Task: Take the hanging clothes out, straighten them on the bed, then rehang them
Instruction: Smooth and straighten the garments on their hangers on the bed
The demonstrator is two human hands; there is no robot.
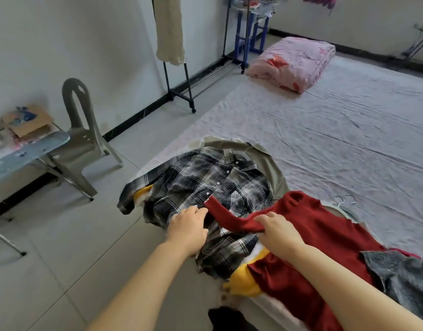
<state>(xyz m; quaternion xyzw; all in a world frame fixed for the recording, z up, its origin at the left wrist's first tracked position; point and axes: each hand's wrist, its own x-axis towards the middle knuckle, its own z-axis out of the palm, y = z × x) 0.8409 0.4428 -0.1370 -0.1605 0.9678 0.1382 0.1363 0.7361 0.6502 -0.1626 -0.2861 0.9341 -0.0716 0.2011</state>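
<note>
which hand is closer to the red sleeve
Right. The right hand holds the red sleeve partway along it. The left hand rests on the plaid shirt, just left of the sleeve's cuff.

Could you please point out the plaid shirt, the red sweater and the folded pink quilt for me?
plaid shirt (205, 177): head view, on its buttoned front.
red sweater (313, 235): head view, on its main body.
folded pink quilt (298, 60): head view, on its top face.
</note>
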